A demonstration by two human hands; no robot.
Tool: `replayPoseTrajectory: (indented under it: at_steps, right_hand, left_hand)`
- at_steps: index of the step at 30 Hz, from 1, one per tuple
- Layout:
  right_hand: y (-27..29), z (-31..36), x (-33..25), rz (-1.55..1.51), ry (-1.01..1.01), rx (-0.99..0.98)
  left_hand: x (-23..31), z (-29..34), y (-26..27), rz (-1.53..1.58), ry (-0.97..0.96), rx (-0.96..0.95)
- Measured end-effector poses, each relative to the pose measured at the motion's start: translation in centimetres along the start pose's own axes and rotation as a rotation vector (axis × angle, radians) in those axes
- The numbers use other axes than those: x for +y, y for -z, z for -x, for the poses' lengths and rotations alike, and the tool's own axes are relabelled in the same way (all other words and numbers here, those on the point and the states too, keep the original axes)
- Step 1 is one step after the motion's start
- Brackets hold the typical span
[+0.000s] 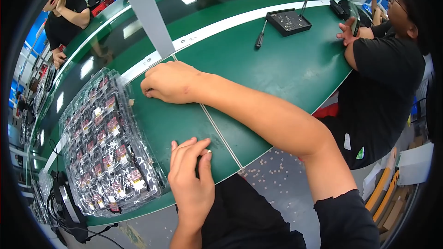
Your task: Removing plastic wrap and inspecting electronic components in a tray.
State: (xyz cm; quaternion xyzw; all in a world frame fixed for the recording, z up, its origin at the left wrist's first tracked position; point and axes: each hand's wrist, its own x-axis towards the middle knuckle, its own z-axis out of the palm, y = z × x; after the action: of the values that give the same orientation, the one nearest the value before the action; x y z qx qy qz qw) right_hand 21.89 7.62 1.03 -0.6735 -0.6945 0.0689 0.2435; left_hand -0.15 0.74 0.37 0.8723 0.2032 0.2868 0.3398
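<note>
My left hand [191, 175] is over the near edge of the green table, fingers bent. A small pale piece [209, 151] shows between its thumb and forefinger, too small to name. My right forearm reaches across the table, and my right hand [170, 83] rests near the white rail with its fingers curled under. Whatever those fingers hold, if anything, is hidden. To the left of both hands lies a stack of clear plastic trays [106, 143], its pockets filled with small dark parts carrying red and white pieces. A small tan scrap [131, 102] lies beside the stack.
A screwdriver [259, 40] and a black tray [289, 22] of tiny parts lie toward the far right. A grey post [147, 14] rises at the white rail. A co-worker [383, 74] sits at the right holding a phone; another person [69, 23] is across the dark belt.
</note>
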Motion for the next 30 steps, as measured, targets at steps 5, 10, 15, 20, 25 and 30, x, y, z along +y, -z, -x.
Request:
replayPoseTrajectory:
  at_steps: [5,10,15,20,25,30]
  right_hand:
    - [0.2,-0.3,-0.6,-0.035,-0.054,-0.055]
    - [0.4,0.5,-0.7,-0.049,-0.054,-0.041]
    - [0.1,0.2,0.2,-0.181,0.047,0.102]
    - [0.6,0.1,0.2,-0.455,0.024,-0.022]
    - [1.3,0.3,0.3,-0.547,0.099,-0.147]
    - [2.1,0.5,-0.2,-0.769,0.044,-0.365]
  left_hand:
    - [-1.1,0.5,0.4,0.24,0.089,0.094]
    - [-1.3,0.5,0.5,0.377,0.146,0.102]
    - [-1.3,0.1,0.7,0.391,0.103,0.094]
    - [-1.3,-1.1,0.4,0.571,0.173,0.165]
    - [-1.4,-2.5,-1.2,0.814,0.279,0.376]
    - [-1.6,-2.9,-2.0,0.969,0.328,0.484]
